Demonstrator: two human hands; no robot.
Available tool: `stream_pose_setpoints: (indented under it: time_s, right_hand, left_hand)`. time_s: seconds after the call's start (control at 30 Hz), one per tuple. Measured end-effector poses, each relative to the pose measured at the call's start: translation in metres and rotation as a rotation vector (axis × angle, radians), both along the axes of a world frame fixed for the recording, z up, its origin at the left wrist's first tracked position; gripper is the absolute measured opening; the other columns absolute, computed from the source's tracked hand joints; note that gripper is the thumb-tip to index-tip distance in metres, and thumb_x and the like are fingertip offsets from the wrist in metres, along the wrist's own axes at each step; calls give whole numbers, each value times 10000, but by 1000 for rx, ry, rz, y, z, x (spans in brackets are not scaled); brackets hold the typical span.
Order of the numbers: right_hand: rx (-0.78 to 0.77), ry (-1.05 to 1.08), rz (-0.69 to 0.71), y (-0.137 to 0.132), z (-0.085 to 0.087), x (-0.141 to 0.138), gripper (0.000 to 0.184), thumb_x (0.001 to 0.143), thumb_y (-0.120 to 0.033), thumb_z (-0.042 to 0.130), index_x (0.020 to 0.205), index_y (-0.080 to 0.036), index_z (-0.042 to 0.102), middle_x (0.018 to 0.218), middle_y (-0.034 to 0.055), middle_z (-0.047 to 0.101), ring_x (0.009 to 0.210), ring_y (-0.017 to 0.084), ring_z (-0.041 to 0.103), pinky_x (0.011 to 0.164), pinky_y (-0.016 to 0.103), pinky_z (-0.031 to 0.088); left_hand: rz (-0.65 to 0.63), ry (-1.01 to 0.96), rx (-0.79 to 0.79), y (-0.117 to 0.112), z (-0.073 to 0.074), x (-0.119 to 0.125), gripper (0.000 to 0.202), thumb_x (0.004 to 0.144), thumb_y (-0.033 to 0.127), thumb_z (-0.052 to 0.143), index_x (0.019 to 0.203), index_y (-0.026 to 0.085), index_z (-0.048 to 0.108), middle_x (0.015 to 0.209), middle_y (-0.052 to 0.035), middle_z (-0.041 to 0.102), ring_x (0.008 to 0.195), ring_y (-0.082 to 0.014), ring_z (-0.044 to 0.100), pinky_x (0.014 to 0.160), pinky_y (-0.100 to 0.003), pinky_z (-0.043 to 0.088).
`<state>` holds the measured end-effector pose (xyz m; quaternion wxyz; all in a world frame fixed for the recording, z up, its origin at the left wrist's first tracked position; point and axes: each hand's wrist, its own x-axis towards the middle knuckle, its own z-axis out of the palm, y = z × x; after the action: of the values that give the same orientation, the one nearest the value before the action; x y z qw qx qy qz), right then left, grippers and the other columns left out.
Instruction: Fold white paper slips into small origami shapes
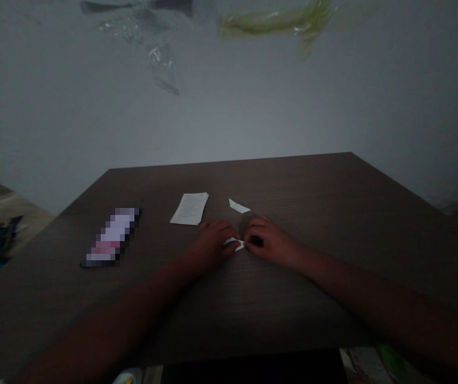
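Observation:
A small folded piece of white paper [233, 243] lies between my two hands, low over the table. My left hand [215, 242] is closed on its left side, the thumb and fingers pressing it. My right hand [271, 240] pinches the paper's right end between thumb and fingertips. Fingers hide much of the paper. Just beyond the hands rests another folded paper piece [239, 206], a flat slanted shape with faint print. Farther left sits a stack of printed paper sheets [191, 208].
The brown wooden table [292, 186] meets a pale wall [229, 106] at its far edge. A phone [112, 234] with a blurred-out screen lies at the left. Yellow tape [268, 24] and clear tape [162, 66] stick to the wall.

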<state>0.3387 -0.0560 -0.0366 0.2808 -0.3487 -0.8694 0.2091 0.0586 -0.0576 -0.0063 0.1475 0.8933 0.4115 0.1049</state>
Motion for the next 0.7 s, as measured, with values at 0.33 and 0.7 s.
stream_pose_setpoints:
  time_s: [0.33, 0.7]
  right_hand:
    - [94, -136, 24, -3, 6, -2, 130, 1187, -165, 873, 1097, -255, 893, 1128, 67, 817, 1100, 280, 735, 1095, 475, 602]
    - [97, -248, 69, -13, 26, 1, 155, 1230, -203, 824, 1117, -256, 917, 1205, 101, 842, 1178, 305, 776, 1134, 503, 668]
  left_hand:
    - [-19, 48, 62, -9, 12, 6, 183, 1263, 198, 772, 1316, 239, 942, 1383, -106, 884, 1400, -373, 774, 1259, -573, 560]
    - [-57, 96, 83, -7, 4, 7, 263, 1220, 107, 693, 1272, 217, 926, 1344, -116, 893, 1311, -356, 820, 1230, -523, 605]
